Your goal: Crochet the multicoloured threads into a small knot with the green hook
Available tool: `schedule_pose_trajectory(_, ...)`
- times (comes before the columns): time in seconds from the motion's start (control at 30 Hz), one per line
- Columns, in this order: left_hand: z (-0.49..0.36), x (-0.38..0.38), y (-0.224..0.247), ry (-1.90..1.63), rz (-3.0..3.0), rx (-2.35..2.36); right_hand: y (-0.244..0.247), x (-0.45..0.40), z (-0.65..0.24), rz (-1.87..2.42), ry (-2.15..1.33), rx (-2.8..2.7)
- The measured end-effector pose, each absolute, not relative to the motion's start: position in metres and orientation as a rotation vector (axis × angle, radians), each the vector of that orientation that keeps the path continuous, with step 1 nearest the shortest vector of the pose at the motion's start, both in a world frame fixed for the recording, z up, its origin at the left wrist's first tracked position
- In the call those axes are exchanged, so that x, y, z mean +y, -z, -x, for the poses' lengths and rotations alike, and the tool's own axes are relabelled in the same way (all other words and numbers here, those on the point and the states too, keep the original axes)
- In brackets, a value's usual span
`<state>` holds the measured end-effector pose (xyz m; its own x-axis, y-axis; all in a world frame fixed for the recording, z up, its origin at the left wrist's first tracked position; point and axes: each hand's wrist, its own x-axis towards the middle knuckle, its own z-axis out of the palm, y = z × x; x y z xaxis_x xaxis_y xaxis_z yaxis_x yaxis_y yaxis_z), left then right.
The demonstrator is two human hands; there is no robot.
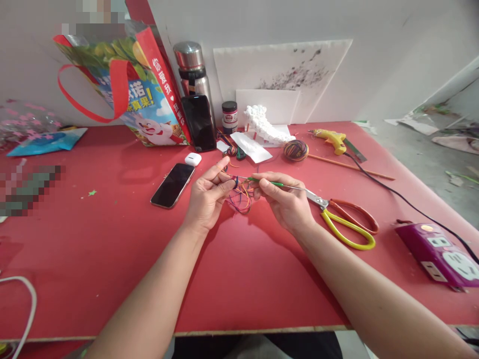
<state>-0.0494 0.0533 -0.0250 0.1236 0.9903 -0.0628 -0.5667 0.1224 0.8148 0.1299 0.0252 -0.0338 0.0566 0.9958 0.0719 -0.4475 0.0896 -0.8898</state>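
Observation:
My left hand [209,193] pinches a small piece of dark red and blue yarn work [234,180] between thumb and fingers, with its index finger raised. In my right hand [282,197] is a thin metal crochet hook with a green grip [277,184], held like a pen, its tip pointing left at the yarn piece. Loose multicoloured yarn strands [244,200] hang between both hands above the red table [239,279]. A wound ball of multicoloured yarn [295,150] lies behind my right hand.
Scissors [350,224] lie right of my right hand, beyond them a purple power strip [441,254] and yellow glue gun [331,139]. A phone [173,185] and earphone case [192,159] lie left. Behind stand a bag [149,109], flask [189,60], upright phone [199,123] and jar [229,115].

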Motion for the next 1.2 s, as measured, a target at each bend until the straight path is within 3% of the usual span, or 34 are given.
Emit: schedule_pose_trajectory(1.2, 0.056, 0.052, 0.023, -1.279, -1.112, 0.753, 0.022, 0.025, -0.142, 0.796, -1.183, -0.930)
